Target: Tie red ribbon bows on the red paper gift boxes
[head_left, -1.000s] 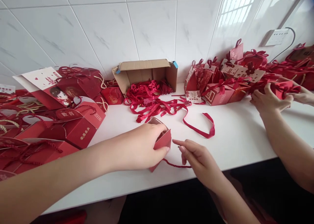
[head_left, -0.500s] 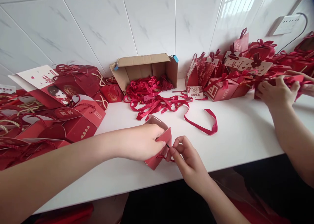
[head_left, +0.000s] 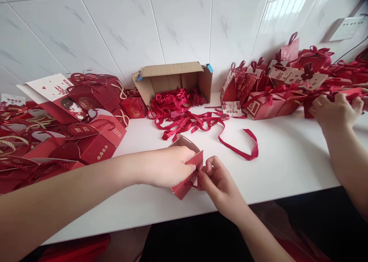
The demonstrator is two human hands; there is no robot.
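A small red paper gift box (head_left: pixel 182 188) stands tilted on the table in front of me, its top flaps up. My left hand (head_left: pixel 169 165) is closed on it, with some fingers inside and the thumb pressing the outer panel. At the panel's right edge my right hand (head_left: pixel 214 179) pinches a thin cord whose dark tip touches the panel close to my left thumb. A twisted red cord (head_left: pixel 190 184) hangs in a loop from the box toward my right fingertips. Those fingertips partly hide the cord's end.
Finished-looking red gift boxes (head_left: pixel 99 141) crowd the left, and more with bows (head_left: pixel 266 103) stand at right. Behind, a cardboard box (head_left: pixel 172 68) lies on its side, red ribbons (head_left: pixel 186 120) spilling out. At far right, another person's hand (head_left: pixel 336 110) rests on red boxes.
My right fingers have moved closer to the box panel, and less of the dark tip shows. The view has shifted slightly, so the surroundings sit further right. My left hand keeps its hold.
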